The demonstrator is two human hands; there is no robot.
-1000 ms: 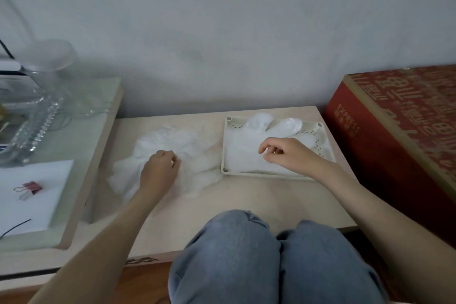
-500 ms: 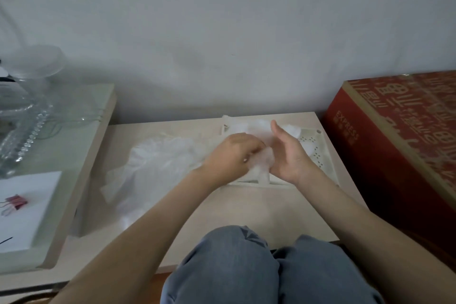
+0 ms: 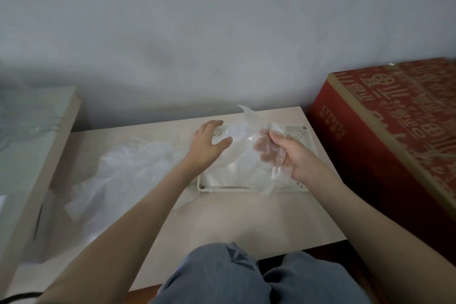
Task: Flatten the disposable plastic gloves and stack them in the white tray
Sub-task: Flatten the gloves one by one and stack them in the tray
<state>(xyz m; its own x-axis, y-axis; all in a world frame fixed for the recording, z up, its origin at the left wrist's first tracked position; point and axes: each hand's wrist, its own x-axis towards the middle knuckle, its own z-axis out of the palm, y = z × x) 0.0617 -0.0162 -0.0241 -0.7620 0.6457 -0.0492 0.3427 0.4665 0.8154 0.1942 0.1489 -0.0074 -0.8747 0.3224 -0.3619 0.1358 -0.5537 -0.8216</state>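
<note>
Fingers (image 3: pixel 280 138) of the right hand (image 3: pixel 293 158) are clenched on a thin, clear disposable plastic glove (image 3: pixel 244 140), held just above the white perforated tray (image 3: pixel 227 189). The left hand (image 3: pixel 207 140) is released, fingers spread straight beside the film at the tray's left end. Flattened gloves (image 3: pixel 234 173) lie inside the tray; a crumpled heap of gloves (image 3: pixel 128 168) sits left on the beige table (image 3: pixel 246 224), a red cardboard box (image 3: pixel 394 131) to the right.

Left grip (image 3: pixel 208 140) spread flat, right grip (image 3: pixel 288 155) curled round a glove (image 3: pixel 243 142).
</note>
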